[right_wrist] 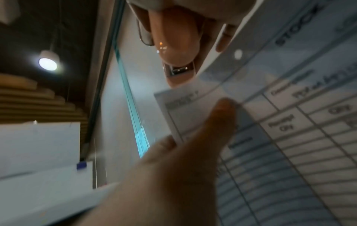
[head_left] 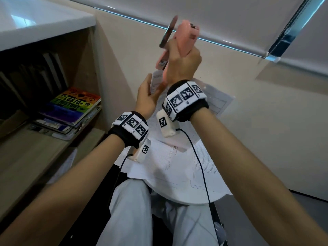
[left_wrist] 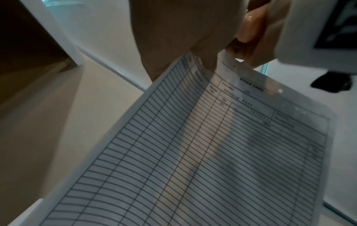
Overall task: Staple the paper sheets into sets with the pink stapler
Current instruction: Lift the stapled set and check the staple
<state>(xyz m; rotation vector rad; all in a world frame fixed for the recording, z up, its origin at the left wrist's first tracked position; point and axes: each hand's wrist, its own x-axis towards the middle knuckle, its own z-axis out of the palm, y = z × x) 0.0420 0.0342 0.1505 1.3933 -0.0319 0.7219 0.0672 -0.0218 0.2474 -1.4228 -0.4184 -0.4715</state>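
My right hand [head_left: 182, 56] grips the pink stapler [head_left: 185, 35] and holds it raised, nose pointing down toward the sheets. A dark flat bar [head_left: 168, 31] stands up beside its body. My left hand [head_left: 150, 90] pinches the top corner of the held paper sheets [head_left: 156, 80] just below the stapler's nose. In the right wrist view the stapler's mouth [right_wrist: 178, 71] sits at the corner of the "STOCK CARD" sheets [right_wrist: 289, 122], and the left thumb [right_wrist: 218, 122] presses on them. The left wrist view shows the same ruled sheets [left_wrist: 212, 145] hanging down, with the stapler [left_wrist: 251, 27] above them.
More printed sheets [head_left: 168, 164] lie spread on a small round white table [head_left: 186, 198] over my lap. A bookshelf with stacked books [head_left: 71, 107] stands close on the left. A beige wall and a window blind [head_left: 230, 23] are ahead. Black cables hang from both wrist cameras.
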